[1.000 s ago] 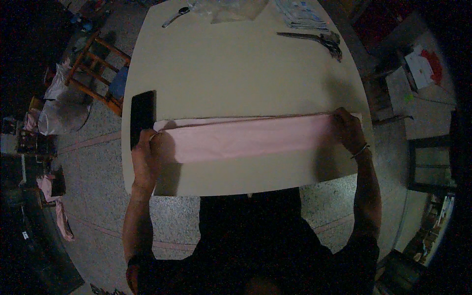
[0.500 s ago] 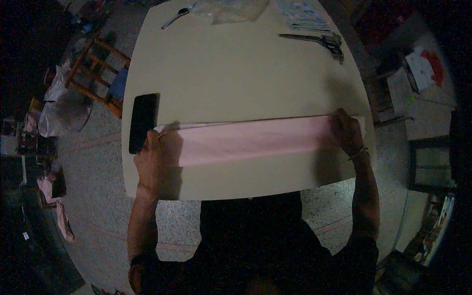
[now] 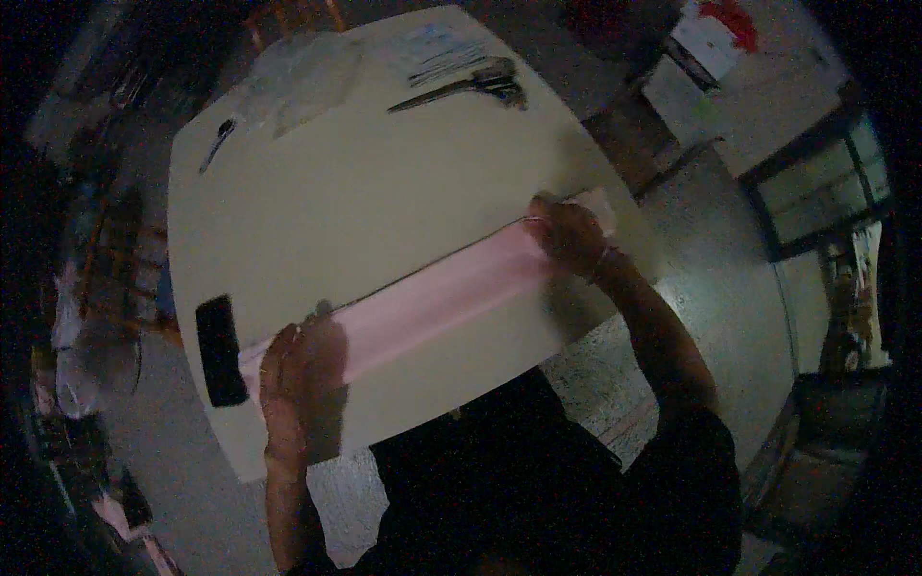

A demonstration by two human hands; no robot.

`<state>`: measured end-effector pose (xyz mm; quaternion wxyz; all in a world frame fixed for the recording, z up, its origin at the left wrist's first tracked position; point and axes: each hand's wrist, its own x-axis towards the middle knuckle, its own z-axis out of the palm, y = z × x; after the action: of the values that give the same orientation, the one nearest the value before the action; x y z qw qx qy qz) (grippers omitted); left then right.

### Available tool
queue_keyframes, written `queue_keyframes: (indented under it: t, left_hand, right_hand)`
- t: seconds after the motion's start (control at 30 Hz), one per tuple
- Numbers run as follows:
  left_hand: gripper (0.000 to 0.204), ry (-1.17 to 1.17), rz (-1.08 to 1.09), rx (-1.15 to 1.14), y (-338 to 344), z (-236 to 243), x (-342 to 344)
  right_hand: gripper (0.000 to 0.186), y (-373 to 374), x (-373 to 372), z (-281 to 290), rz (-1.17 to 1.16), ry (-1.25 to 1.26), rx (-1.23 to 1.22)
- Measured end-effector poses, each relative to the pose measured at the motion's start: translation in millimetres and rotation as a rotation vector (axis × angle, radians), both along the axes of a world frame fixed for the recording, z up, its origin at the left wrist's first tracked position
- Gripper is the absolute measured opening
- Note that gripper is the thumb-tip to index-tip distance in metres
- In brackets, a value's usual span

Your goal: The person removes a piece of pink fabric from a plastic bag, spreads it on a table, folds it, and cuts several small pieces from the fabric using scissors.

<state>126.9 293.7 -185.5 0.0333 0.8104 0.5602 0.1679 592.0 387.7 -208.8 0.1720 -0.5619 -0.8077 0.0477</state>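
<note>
A long folded strip of pink cloth (image 3: 432, 298) lies across the near part of the table, slanting up to the right. My left hand (image 3: 286, 370) is at its left end, fingers bent and closed at the upper edge; motion blurs them a little. A short bit of cloth shows left of that hand. Toward the right end, my right hand (image 3: 573, 235) has its fingers curled on the cloth's upper edge, and a pale end of the cloth sticks out past it. A black phone-like slab (image 3: 221, 350) rests just left of my left hand.
On the pale table (image 3: 317, 221), black scissors (image 3: 471, 88) lie toward the far right. A clear plastic bag (image 3: 307, 82) and a small dark-headed tool (image 3: 217, 144) lie toward the far left. Beyond the right edge stands a glass-paned cabinet (image 3: 816, 182).
The whole view has turned, so the table and cloth now slant. My left hand has shifted inward from the cloth's left corner. My right hand stays near the right end.
</note>
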Motion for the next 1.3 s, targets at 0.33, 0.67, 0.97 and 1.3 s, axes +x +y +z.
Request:
queue_keyframes:
  t: [0.33, 0.67, 0.97, 1.3]
  left_hand:
    - [0.056, 0.286, -0.134, -0.171, 30, -6, 36]
    - [0.055, 0.273, -0.134, -0.102, 28, 1, 41]
    - [0.058, 0.324, -0.099, -0.113, 23, 4, 45]
    - [0.056, 0.269, -0.090, -0.120, 16, 11, 49]
  right_hand:
    - [0.026, 7, -46, 12, -0.116, 0.008, 0.431]
    - [0.066, -33, -112, -2, 0.259, -0.020, 0.071]
    - [0.073, -38, -6, 2, -0.113, -0.062, 0.133]
    - [0.068, -51, 24, 9, -0.177, -0.047, 0.189]
